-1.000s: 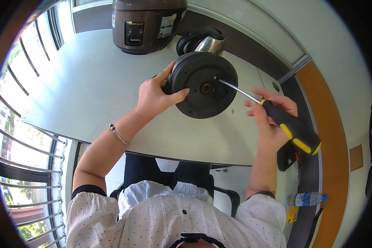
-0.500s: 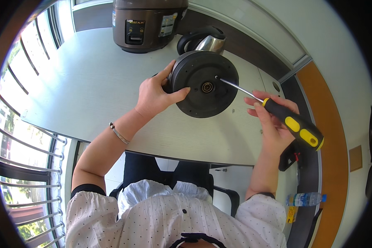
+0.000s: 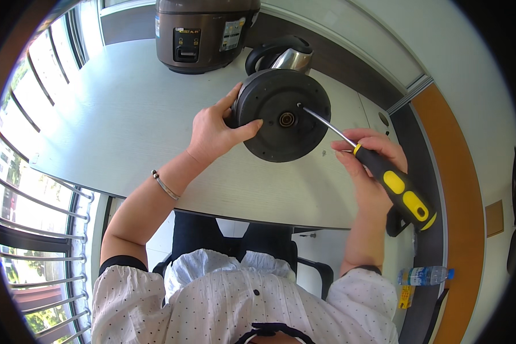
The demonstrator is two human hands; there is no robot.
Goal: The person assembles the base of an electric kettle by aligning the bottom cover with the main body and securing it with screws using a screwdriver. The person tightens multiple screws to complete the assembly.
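Person's L hand (image 3: 212, 131) grips, thumb (image 3: 247, 132) fwd, L forearm (image 3: 165, 182) slanting; R hand (image 3: 366, 180) w/ curled fingers (image 3: 387, 144), R forearm (image 3: 366, 241) approx vert.

Pale desk (image 3: 126, 114), brown rice cooker (image 3: 215, 37), steel kettle (image 3: 293, 59) atop

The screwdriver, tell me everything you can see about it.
The screwdriver has a chunky black handle with yellow patches, collar and end, seemingly rubber or plastic, and a slim, shiny metal shaft. The right hand holds it by the handle, slanting up and left, its tip at the round black base, off centre.
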